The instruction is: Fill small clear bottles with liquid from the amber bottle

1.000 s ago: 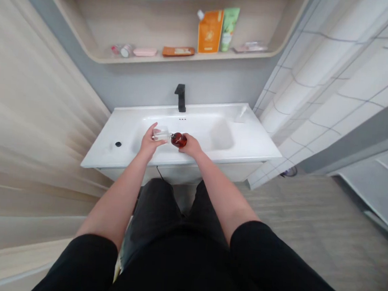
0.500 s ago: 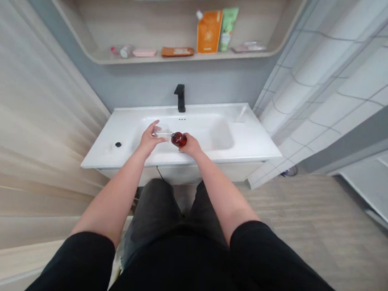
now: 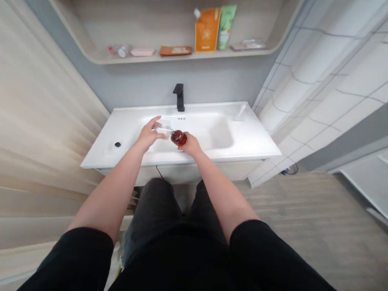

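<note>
Over the front of the white sink basin (image 3: 220, 132), my left hand (image 3: 148, 135) grips a clear, see-through bottle (image 3: 163, 128) lying on its side, with the thumb below and the fingers around its far end. My right hand (image 3: 190, 144) is wrapped around a dark red-brown bottle (image 3: 179, 138), tilted with its neck to the left. That neck meets the mouth of the clear bottle; whether liquid is flowing between them is too small to tell. The right fingers are partly hidden behind the red-brown bottle.
Behind the basin stands a black faucet (image 3: 179, 97). A clear container (image 3: 240, 113) sits on the back right corner, and a black round plug (image 3: 117, 144) on the left ledge. Above, a shelf (image 3: 143, 61) carries an orange pouch (image 3: 207, 30), a green tube (image 3: 226, 27) and small items.
The camera view has shifted slightly. Both hands keep their grips, and the two bottles stay mouth to mouth in nearly the same place.
</note>
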Demonstrator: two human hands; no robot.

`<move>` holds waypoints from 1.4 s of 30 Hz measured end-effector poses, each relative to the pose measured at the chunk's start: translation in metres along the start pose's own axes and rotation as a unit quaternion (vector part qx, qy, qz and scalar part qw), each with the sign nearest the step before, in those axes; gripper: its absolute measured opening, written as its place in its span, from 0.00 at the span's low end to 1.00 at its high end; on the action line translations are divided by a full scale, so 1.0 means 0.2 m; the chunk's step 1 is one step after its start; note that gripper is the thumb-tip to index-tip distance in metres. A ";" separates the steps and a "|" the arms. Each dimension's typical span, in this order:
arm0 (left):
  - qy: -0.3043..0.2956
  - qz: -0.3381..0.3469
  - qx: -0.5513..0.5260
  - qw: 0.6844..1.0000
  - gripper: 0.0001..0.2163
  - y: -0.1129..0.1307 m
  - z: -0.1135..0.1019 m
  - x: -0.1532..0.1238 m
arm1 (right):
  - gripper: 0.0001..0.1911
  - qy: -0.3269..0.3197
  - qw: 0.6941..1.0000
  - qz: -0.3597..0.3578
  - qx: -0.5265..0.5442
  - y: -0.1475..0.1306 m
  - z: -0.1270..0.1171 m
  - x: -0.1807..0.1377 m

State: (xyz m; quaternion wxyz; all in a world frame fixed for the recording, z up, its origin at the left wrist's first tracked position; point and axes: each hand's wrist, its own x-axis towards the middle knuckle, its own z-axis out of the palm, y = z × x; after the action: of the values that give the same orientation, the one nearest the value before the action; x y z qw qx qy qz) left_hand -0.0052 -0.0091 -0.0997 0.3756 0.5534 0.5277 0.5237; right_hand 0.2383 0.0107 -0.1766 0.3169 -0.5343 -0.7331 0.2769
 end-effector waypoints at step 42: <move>-0.083 0.039 0.138 0.986 0.52 0.20 -0.02 0.16 | 0.34 0.011 0.999 0.009 0.038 -0.05 -0.04 -0.03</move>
State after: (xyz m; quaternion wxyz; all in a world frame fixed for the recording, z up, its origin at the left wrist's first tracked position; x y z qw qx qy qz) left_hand -0.0058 0.0155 -0.0546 0.3172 0.6617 0.5397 0.4127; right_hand 0.2393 0.0031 -0.1646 0.3428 -0.5312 -0.7139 0.3011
